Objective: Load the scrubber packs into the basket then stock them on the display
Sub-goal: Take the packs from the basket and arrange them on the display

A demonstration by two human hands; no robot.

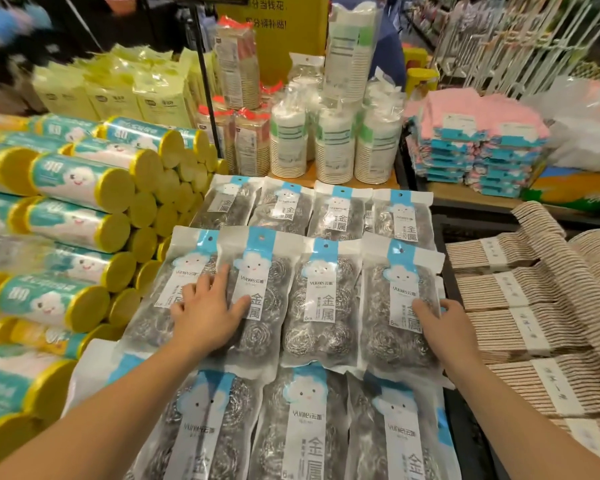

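Note:
Steel-wool scrubber packs point(321, 299) in clear bags with blue-and-white cloud labels lie flat in three rows on the display. My left hand point(207, 313) rests palm down, fingers spread, across the two leftmost packs of the middle row. My right hand point(442, 323) lies against the right edge of the rightmost middle-row pack point(397, 303), thumb on top and fingers at its side. No basket is in view.
Rolls with yellow ends point(84, 216) are stacked at the left. Paper-cup stacks point(333, 143) and yellow packs point(118, 91) stand behind. Pink cloth packs point(478, 140) sit at the back right, beige bundled items point(534, 306) at the right. A black sign pole point(207, 81) rises behind the scrubbers.

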